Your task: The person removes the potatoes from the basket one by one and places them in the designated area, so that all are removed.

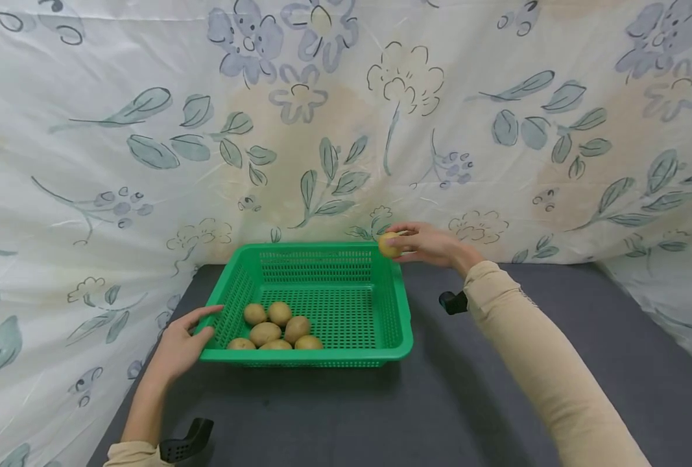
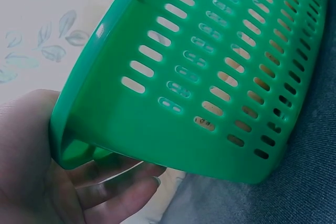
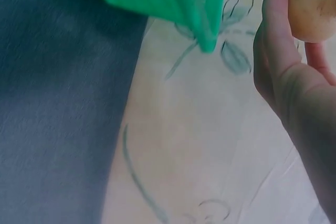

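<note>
A green perforated plastic basket [image 1: 346,355] stands on a dark grey surface, with several potatoes [image 1: 265,334] gathered in its front left part. My left hand [image 1: 183,340] grips the basket's left rim near the front corner. In the left wrist view, fingers [image 2: 126,200] pass beneath the rim of the basket [image 2: 157,142]. At the back right corner, my right hand [image 1: 430,243] holds a single potato [image 1: 388,246] at about rim height. The right wrist view shows this potato [image 3: 313,11] between thumb and fingers, apart from the basket's corner [image 3: 207,35].
Floral-patterned white cloth [image 1: 334,188] hangs close behind the basket and along the left side. The dark grey surface [image 1: 456,402] extends to the right and in front. Each wrist carries a black device [image 1: 188,442].
</note>
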The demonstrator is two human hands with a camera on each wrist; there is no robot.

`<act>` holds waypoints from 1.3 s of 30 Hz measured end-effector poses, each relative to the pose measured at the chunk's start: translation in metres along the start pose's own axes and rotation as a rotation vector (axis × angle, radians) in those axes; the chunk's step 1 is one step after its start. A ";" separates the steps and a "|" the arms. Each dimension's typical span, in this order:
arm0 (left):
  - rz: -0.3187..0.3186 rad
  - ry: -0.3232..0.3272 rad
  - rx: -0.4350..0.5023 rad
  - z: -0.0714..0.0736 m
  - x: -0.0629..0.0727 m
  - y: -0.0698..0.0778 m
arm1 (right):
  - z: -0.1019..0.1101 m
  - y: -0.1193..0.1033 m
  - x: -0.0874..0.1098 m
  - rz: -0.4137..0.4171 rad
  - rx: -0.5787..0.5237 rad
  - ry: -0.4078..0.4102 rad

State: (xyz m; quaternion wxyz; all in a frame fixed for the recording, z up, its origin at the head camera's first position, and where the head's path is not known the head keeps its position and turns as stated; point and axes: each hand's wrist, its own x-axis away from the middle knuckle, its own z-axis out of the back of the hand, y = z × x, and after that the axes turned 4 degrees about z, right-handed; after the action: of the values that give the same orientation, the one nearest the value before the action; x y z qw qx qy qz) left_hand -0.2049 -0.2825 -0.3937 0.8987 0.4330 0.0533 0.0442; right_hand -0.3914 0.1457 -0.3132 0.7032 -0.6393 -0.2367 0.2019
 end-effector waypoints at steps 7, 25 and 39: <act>-0.016 0.007 -0.022 -0.001 0.000 0.002 | 0.026 0.015 0.012 0.016 -0.004 0.043; -0.050 0.007 -0.038 -0.001 0.005 0.002 | 0.078 0.063 0.050 -0.036 -0.011 0.177; -0.035 0.024 -0.052 -0.004 0.012 0.001 | 0.092 0.107 0.067 -0.132 -0.020 0.237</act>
State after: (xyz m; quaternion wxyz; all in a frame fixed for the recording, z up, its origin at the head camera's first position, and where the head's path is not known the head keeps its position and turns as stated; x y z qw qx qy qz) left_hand -0.1937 -0.2772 -0.3967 0.9097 0.4078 0.0705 0.0348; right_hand -0.3901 0.2697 -0.4078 0.7318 -0.6486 -0.1954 0.0758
